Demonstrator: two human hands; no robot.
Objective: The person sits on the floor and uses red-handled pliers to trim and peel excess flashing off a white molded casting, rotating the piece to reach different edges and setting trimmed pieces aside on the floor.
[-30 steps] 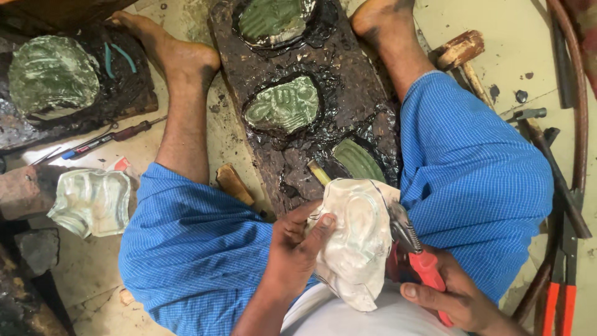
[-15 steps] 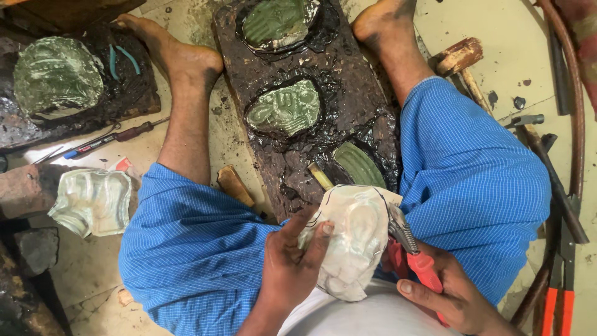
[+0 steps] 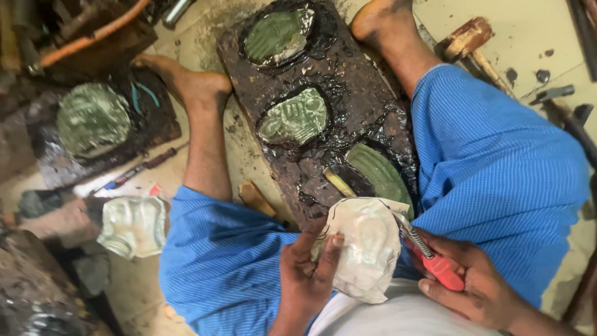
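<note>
The person wears blue finely checked trousers [image 3: 497, 168], a white top [image 3: 398, 314], and goes barefoot.

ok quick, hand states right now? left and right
Left hand: closed on the pale embossed metal sheet, thumb on its face.
Right hand: closed on the red-handled snips, blades at the sheet's right edge.

Four green embossed plaques [image 3: 292, 118] set in dark pitch, two pale metal sheets [image 3: 367, 249], one pair of red-handled snips [image 3: 435, 264] and two hands [image 3: 305, 280] were counted.
</note>
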